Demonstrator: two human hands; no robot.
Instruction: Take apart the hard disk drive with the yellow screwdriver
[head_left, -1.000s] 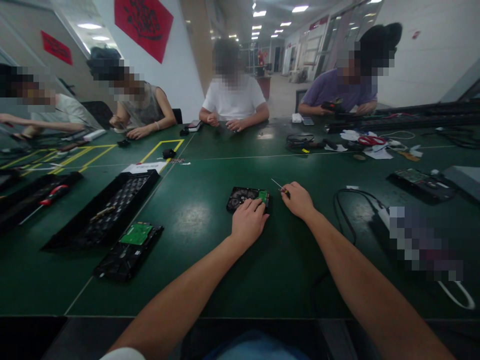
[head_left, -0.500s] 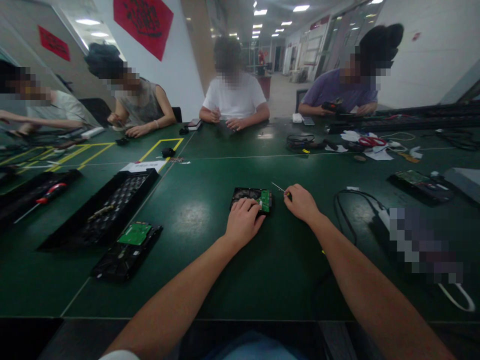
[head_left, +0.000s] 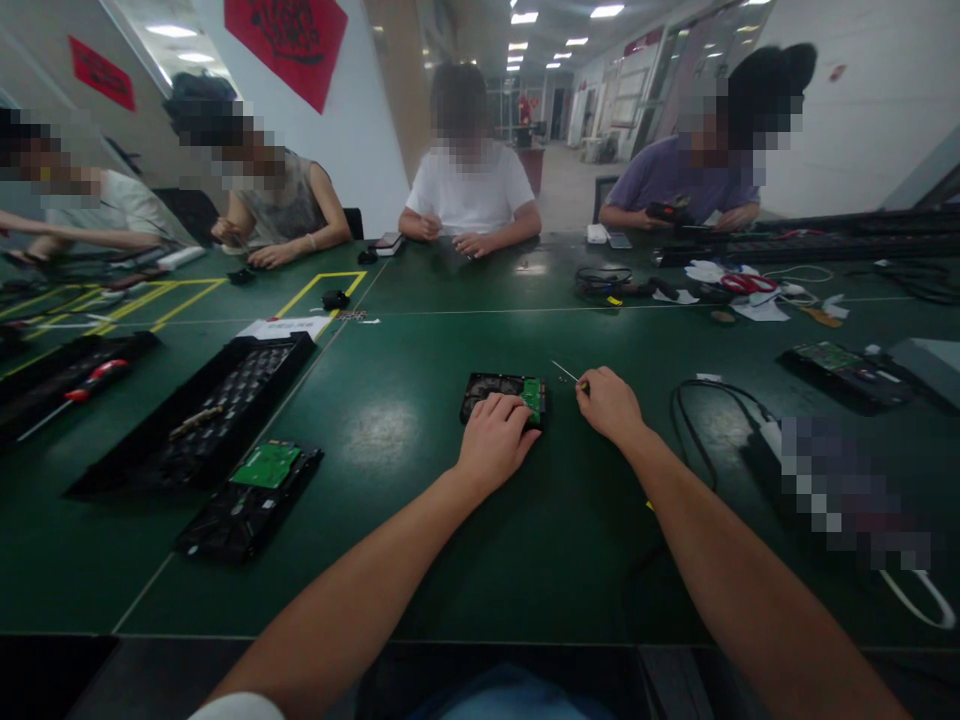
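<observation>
A hard drive (head_left: 491,386) with a green circuit board lies flat on the green table in front of me. My left hand (head_left: 496,432) holds it down, fingers over its top and thumb at the near right side. To the right, my right hand (head_left: 609,402) is closed around a screwdriver (head_left: 566,372). Its thin metal shaft points up and left, apart from the drive, and most of the handle is hidden in my fingers. Beside the shaft lie tiny bits (head_left: 562,379) that look like screws.
Left of me lie another hard drive (head_left: 251,500), a long black tray (head_left: 202,425) and a red-handled screwdriver (head_left: 97,380). On the right are a third drive (head_left: 844,375), a black cable (head_left: 679,410) and a power strip (head_left: 772,440). Several people sit across the table.
My right hand and the screwdriver have shifted slightly right, away from the drive. My left hand has slid a little right on the drive, and the view has tilted slightly.
</observation>
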